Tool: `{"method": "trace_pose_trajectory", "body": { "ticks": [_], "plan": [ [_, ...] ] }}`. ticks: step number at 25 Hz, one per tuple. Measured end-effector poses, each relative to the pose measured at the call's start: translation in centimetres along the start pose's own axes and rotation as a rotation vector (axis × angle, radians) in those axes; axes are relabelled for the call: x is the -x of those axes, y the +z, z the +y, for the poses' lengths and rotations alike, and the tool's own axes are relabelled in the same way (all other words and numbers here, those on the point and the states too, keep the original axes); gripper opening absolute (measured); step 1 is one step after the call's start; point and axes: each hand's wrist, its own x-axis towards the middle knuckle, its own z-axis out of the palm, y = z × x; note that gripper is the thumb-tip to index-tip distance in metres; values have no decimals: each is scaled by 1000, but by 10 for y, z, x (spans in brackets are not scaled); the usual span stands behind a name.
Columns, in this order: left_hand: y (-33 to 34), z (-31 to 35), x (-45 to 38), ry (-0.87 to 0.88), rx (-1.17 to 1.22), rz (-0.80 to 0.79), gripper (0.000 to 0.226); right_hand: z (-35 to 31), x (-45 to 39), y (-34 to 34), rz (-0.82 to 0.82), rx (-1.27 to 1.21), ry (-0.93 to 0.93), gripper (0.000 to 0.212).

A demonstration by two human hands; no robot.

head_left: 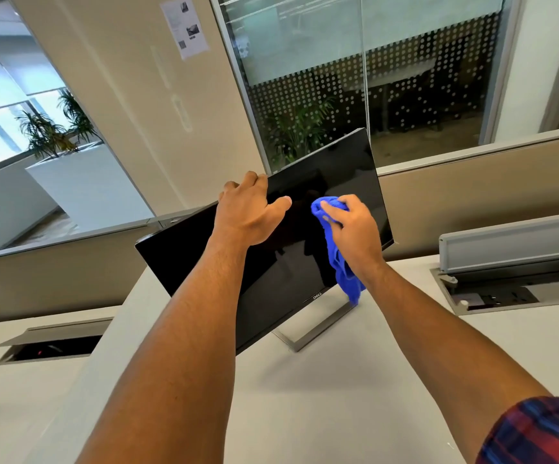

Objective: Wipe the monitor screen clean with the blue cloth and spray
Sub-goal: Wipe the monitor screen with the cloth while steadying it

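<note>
A black monitor [335, 169] with a dark, switched-off screen stands on a silver stand [318, 324] on the white desk [321, 406]. My left hand [246, 209] grips the monitor's top edge, fingers curled over it and thumb on the screen. My right hand [355, 227] presses a bunched blue cloth [338, 259] against the right half of the screen; the cloth's loose end hangs down past the monitor's lower edge. No spray bottle is in view.
An open cable hatch [53, 343] is sunk in the desk at the left. Another hatch with sockets and a raised grey lid [512, 246] sits at the right. A beige partition [472, 189] runs behind the monitor, with glass walls and plants [53, 132] beyond.
</note>
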Motion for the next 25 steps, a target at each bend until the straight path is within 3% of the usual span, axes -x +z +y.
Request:
{"method": "trace_pose_trajectory", "body": {
  "ticks": [2,4,7,10,13,16,19,22,25],
  "plan": [
    [1,0,1,4,-5,3,68,-7,2,4,47,-34,94,35],
    [1,-1,2,8,4,6,67,-17,9,12,-11,-9,27,45],
    [-1,-1,3,19,6,-1,69,-24,12,15,53,-43,76,45],
    [-3,-2,3,17,6,-14,71,-34,20,20,-52,29,-221,45],
    [-5,-4,2,28,-14,-56,76,-46,16,20,14,6,-115,43],
    [-6,-16,8,75,15,-110,80,-55,21,17,-91,50,-326,44],
    [-7,-39,20,89,59,-114,79,-56,23,16,-11,-14,-120,46],
    [0,-61,48,50,12,6,75,-68,37,25,-60,-4,-226,45],
    [4,-80,72,24,23,87,77,-81,42,31,-6,-77,-54,45]
  ]
}}
